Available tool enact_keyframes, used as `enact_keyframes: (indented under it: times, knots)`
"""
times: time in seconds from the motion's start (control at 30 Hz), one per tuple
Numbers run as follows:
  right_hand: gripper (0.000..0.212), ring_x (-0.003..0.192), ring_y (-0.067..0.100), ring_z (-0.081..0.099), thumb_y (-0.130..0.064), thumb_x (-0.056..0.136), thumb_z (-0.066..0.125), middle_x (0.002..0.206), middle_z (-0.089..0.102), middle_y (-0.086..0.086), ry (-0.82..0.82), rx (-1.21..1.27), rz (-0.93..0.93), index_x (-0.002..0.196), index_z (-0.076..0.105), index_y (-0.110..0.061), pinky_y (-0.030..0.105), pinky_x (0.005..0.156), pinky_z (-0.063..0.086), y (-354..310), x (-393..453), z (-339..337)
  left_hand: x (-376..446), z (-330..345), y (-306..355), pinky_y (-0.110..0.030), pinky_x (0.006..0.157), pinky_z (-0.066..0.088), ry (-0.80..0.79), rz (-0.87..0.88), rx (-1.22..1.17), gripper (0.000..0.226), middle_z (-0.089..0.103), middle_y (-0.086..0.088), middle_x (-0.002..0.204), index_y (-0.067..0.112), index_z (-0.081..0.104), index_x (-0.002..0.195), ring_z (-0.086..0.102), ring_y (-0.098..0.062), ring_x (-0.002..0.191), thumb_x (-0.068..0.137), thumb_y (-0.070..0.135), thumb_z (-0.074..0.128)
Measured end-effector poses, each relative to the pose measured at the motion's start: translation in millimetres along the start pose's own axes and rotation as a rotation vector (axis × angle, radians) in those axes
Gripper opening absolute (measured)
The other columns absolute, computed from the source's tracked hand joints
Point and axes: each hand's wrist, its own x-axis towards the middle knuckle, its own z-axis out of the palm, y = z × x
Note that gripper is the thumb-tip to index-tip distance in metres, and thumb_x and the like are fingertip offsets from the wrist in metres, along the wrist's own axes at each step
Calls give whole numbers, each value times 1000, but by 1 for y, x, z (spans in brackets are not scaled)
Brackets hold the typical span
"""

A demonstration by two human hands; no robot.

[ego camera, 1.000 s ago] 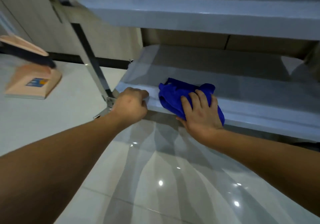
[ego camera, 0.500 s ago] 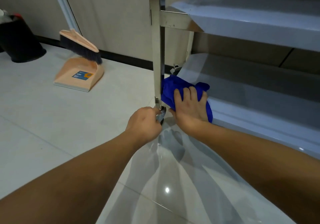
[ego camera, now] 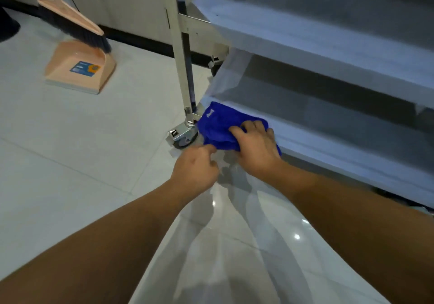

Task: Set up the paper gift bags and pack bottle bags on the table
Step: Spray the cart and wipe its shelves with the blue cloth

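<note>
A: Layout, biggest first?
B: Glossy pale tiled floor (ego camera: 70, 153). On it, a steel-framed trolley with white shelves (ego camera: 328, 36), right side of view. Square metal post (ego camera: 182, 52) at its near-left corner, swivel castor wheel (ego camera: 183, 138) under that.
A: Anything else on the floor?
B: Peach plastic dustpan (ego camera: 79, 68) with a blue label, far left, well apart from the trolley. Peach-backed, dark-bristled broom (ego camera: 75, 24) resting in it.
A: Task items? Gift bags, bottle bags?
B: None in view. What's being handled is a bunched blue microfibre cloth (ego camera: 217, 125), on the front-left corner of the lowest shelf, just beside the castor.
A: Right hand?
B: Right hand (ego camera: 256, 148) lies on top of the cloth, fingers (ego camera: 237, 131) spread and bent over it, pressing it to the shelf edge. Cloth sticks out ahead and left of the fingertips.
A: Left?
B: Left hand (ego camera: 195, 169) is just below the cloth's near edge, fingers loosely curled, index tip at the cloth; contact unclear. Holding nothing I can see.
</note>
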Motion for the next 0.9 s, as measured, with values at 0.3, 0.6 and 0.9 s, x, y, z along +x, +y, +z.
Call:
enact_keyframes:
  times: [0.3, 0.6, 0.9]
  knots:
    - [36, 114, 22, 48, -25, 92, 61, 114, 60, -2, -278, 184, 59, 128, 57, -31, 38, 94, 35, -3, -132, -177, -82, -159, 115, -38, 99, 48, -237, 21, 148, 43, 57, -8, 138, 16, 56, 140, 53, -27, 124, 97, 19, 54]
    - [31, 111, 21, 48, -36, 96, 59, 111, 59, -4, -215, 318, 242, 128, 56, -32, 35, 91, 36, -3, -219, -436, -160, -365, 281, -38, 99, 49, -291, 117, 286, 42, 56, -6, 139, 17, 55, 141, 52, -26, 124, 99, 22, 53]
    - [22, 96, 21, 49, -31, 89, 63, 94, 53, -5, -101, 348, 246, 110, 60, -30, 35, 77, 33, 83, -263, -635, -175, -472, 488, -40, 98, 48, -163, 229, 351, 40, 57, -5, 133, 17, 57, 135, 54, -26, 122, 96, 25, 53]
